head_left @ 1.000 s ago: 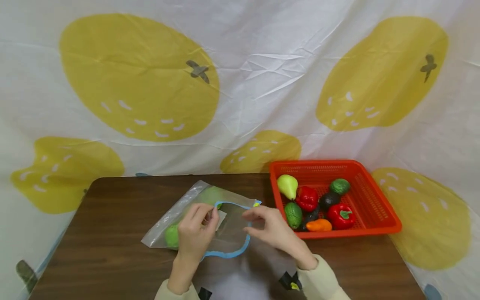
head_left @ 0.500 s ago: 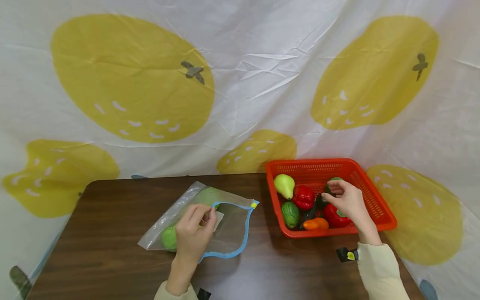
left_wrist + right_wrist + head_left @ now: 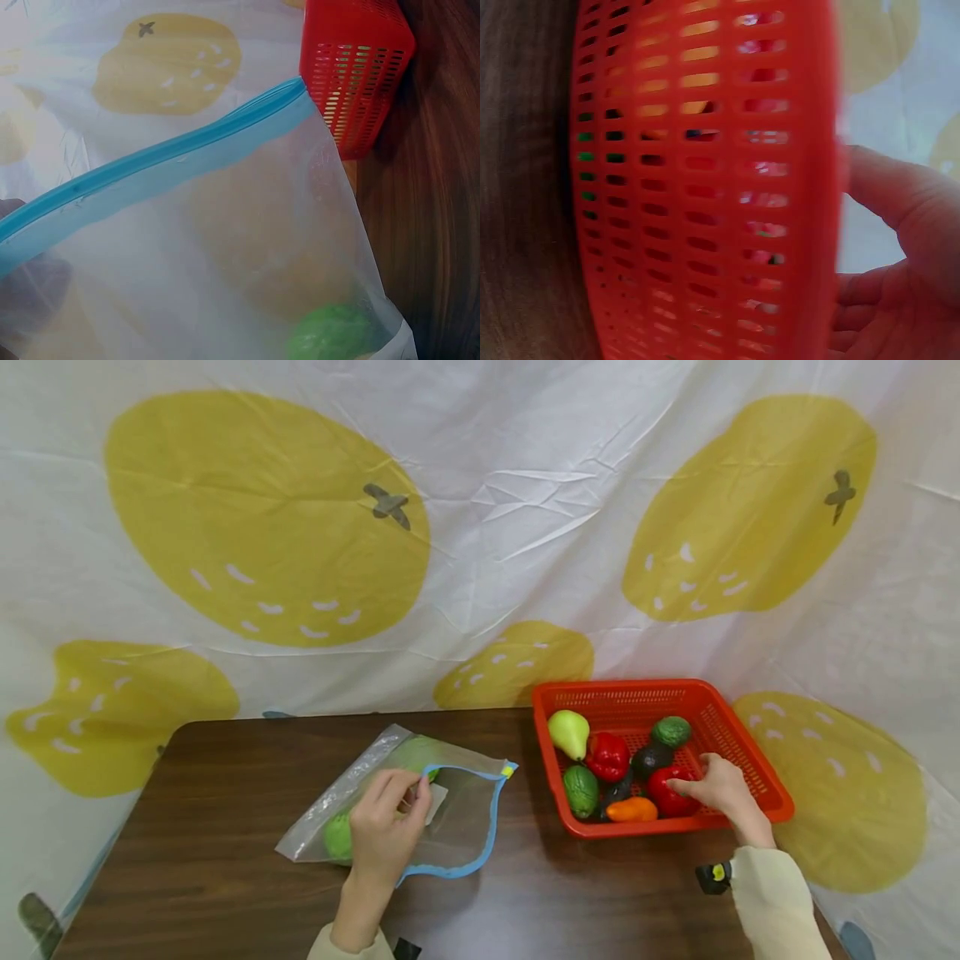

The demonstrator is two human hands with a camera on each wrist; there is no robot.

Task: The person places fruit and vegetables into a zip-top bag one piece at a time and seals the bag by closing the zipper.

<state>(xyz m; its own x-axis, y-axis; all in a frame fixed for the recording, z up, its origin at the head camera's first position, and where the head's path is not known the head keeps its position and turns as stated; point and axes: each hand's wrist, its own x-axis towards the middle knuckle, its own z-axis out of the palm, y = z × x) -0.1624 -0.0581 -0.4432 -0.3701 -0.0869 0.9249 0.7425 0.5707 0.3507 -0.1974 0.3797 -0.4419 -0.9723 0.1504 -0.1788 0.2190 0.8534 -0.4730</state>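
Observation:
My left hand (image 3: 387, 818) pinches the blue zip edge of a clear zip bag (image 3: 457, 827), whose mouth gapes toward the right. Inside the bag are green rounded things (image 3: 339, 837), blurred by the plastic; one green piece (image 3: 334, 334) also shows in the left wrist view. Over the front right of the red basket (image 3: 738, 735), my right hand (image 3: 723, 787) is at a red bell pepper (image 3: 667, 793). Its thumb lies across the pepper and its fingers are at the pepper's right. In the right wrist view, the basket wall (image 3: 705, 180) hides the fingertips.
The basket also contains a green pear (image 3: 569, 733), another red bell pepper (image 3: 608, 756), an orange pepper (image 3: 632, 810), an avocado (image 3: 652, 761) and green produce (image 3: 581, 791). Behind the brown table (image 3: 225, 827) hangs a fruit-print cloth (image 3: 510, 560).
My right hand has left the bag's mouth, moved right over the basket and come down at the front red bell pepper. The left hand keeps its hold on the bag.

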